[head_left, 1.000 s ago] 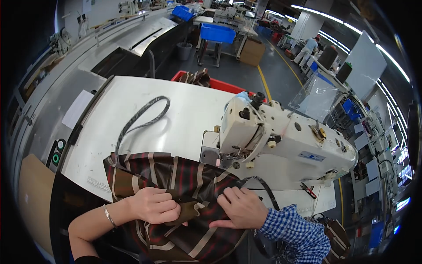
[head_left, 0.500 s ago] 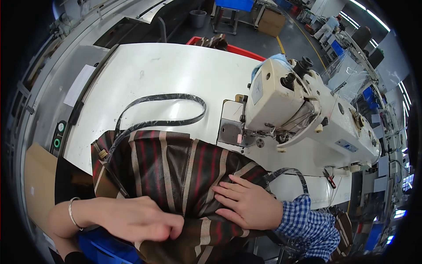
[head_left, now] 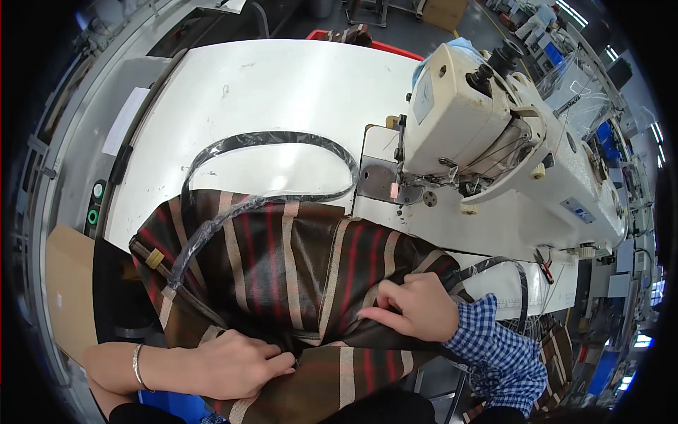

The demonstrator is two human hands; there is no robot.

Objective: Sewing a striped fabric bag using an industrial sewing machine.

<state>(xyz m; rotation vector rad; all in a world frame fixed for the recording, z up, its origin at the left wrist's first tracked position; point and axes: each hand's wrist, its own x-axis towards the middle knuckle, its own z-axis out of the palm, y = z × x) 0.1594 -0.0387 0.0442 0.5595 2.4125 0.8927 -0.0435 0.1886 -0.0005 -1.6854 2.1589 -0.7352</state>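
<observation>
A dark brown bag (head_left: 304, 261) with red and beige stripes lies across the near edge of the white sewing table. One plastic-wrapped strap (head_left: 244, 141) loops over the tabletop, while another strap (head_left: 491, 263) curves out at the right. My left hand (head_left: 236, 362) is closed on the bag's near edge, fingertips at the dark opening. Above and to the right, my right hand (head_left: 417, 304) has its fingers curled and its thumb stretched along the striped material, gripping a bit of it. Folds hide the inside of the bag.
A white sewing machine (head_left: 459, 106) stands at the right, its needle area beyond the bag. Small red-and-black snips (head_left: 544, 267) lie at the right. Behind the table is a red bin (head_left: 395, 49). More striped material (head_left: 558, 360) hangs at the lower right. Far off, a person (head_left: 538, 21) bends over.
My right hand has gone from lying flat on the bag to curled fingers. The left hand has moved to the bag's opening, which now gapes. The long strap has shifted on the table.
</observation>
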